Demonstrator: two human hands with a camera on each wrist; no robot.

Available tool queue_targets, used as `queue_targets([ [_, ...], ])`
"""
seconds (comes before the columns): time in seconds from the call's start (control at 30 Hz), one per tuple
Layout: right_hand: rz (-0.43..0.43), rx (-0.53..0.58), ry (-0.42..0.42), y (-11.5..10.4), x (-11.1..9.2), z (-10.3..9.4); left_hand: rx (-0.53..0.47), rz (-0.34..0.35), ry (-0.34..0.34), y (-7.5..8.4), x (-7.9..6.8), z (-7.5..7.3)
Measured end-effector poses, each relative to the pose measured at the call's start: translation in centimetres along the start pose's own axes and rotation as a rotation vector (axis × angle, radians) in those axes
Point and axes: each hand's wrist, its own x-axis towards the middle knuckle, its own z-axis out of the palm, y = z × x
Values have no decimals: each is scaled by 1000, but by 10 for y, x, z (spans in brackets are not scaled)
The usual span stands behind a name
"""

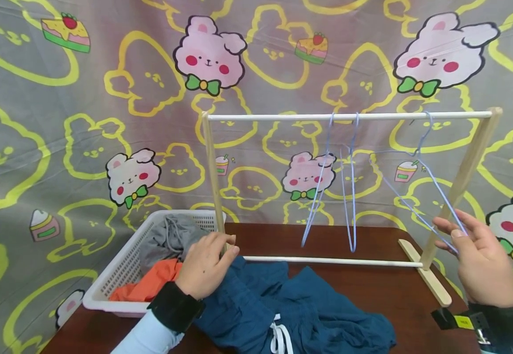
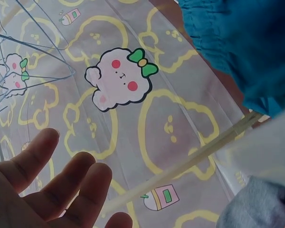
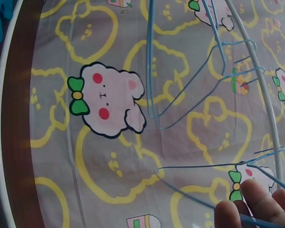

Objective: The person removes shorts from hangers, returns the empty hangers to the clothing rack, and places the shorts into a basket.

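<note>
At the right, my right hand [image 1: 488,260] grips the lower corner of a blue wire hanger [image 1: 442,189]. That hanger's hook stays over the top bar [image 1: 278,117] of the rack, and its frame is turned at an angle. In the right wrist view, the fingers [image 3: 254,199] bend at the wire. My left hand [image 1: 208,265] holds nothing, its fingers loosely extended in the left wrist view. It hovers by the rack's left post [image 1: 213,172], overlapping dark blue drawstring bottoms [image 1: 256,305] in the head view. These lie crumpled on the table, their white drawstring [image 1: 280,337] facing front.
Two more wire hangers [image 1: 353,196] hang from the bar's middle. A white basket [image 1: 119,265] at left holds grey clothing [image 1: 168,238] and orange clothing [image 1: 150,281]. The rack's lower bar [image 1: 331,261] and right foot [image 1: 424,273] border the brown table [image 1: 371,241]. A patterned curtain hangs behind.
</note>
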Motion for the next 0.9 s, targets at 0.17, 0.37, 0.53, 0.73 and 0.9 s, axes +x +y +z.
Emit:
queue_targets([
  [0.17,-3,13,-41,8,-4,5,72,18,43,-2,-5,-1],
  [0.37,-14,-24,-94,19,-14,11,173,18,83,-3,-16,-2],
  [0.53,-22,-9,-121,24,-15,15,215,-8,101,-12,-25,-10],
  [0.73,20,5,-145,28,-16,18,236,-71,104,-29,-38,-21],
  [0.9,0,130,-167,35,-20,15,243,-124,107,-47,-49,-29],
])
